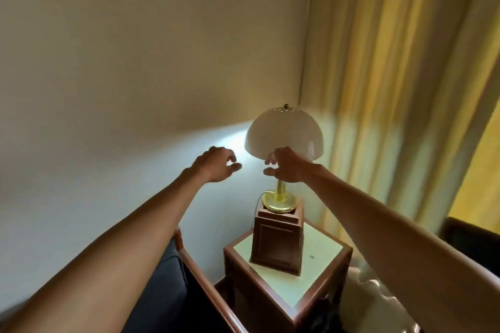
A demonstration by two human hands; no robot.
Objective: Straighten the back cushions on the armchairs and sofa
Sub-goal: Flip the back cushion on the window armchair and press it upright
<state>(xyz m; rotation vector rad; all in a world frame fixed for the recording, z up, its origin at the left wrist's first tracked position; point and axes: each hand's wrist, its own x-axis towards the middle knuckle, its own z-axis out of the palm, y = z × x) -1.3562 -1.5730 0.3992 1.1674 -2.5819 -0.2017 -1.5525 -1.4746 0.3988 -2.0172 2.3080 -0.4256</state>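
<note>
A plain wall meets yellow curtains in a corner, where a lit lamp is seen standing on a wooden pedestal on a side table. The left hand, left of the lamp, and the right hand, at the shade's lower rim, are held loosely curled and empty. A dark cushion is glimpsed below-left of the lamp. The top-heavy lamp could be toppled if the shade is knocked.
</note>
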